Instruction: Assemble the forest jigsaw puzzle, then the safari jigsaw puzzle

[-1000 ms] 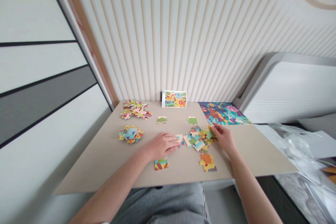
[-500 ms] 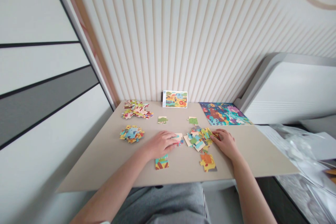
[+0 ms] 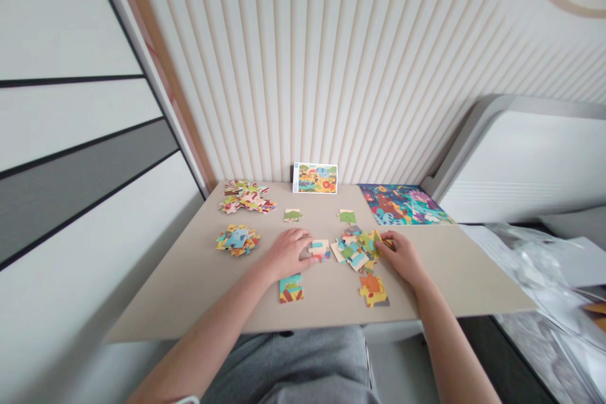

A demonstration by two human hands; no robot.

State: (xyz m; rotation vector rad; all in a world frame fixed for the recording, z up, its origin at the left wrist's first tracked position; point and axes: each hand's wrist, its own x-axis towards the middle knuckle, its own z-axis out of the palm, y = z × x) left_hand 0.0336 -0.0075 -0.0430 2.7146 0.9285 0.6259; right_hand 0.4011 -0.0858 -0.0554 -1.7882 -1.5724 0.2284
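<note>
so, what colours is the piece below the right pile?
Puzzle piece: orange and yellow, grey corner; head view.

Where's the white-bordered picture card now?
In the head view, the card stands just right of centre, at the back of the beige tabletop, before the ribbed cream wall.

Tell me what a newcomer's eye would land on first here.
The dark, vivid picture at the back right of the beige table probably comes first. Next comes the jumbled pile of puzzle pieces between the left hand and the right hand. Then the small picture card, upright at the back before the ribbed wall.
</note>
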